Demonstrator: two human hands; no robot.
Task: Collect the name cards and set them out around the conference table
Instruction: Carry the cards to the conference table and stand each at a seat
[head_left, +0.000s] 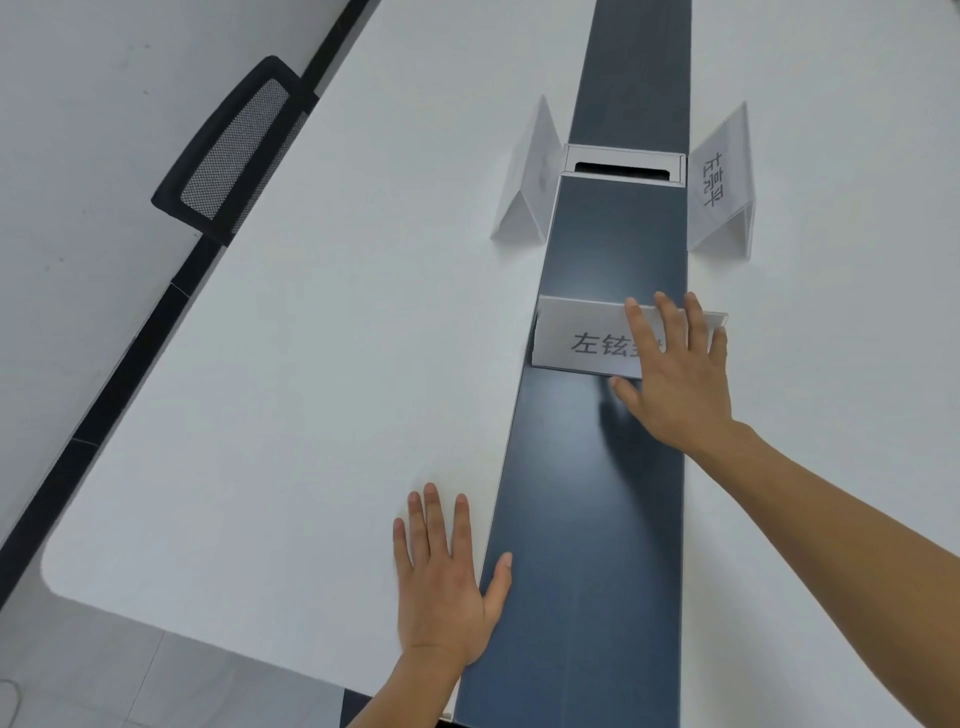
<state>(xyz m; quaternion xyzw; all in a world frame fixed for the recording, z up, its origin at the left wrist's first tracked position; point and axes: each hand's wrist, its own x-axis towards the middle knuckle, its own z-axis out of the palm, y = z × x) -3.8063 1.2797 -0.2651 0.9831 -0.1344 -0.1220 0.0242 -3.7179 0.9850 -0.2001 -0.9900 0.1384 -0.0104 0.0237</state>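
Note:
A tent-shaped name card (582, 340) with black characters stands across the dark centre strip (587, 545) of the white conference table (311, 389). My right hand (675, 379) lies over its right end, fingers spread across the top edge, thumb below it. My left hand (447, 577) rests flat on the table near the front edge, fingers apart, holding nothing. Farther back, a second name card (527, 182) stands left of the strip. A third name card (722, 176) stands to the right, its printed face towards me.
A silver cable box (623, 165) with a dark slot sits in the strip between the two far cards. A black mesh chair (234, 150) is tucked at the table's left edge. Pale floor lies to the left and below the rounded table corner.

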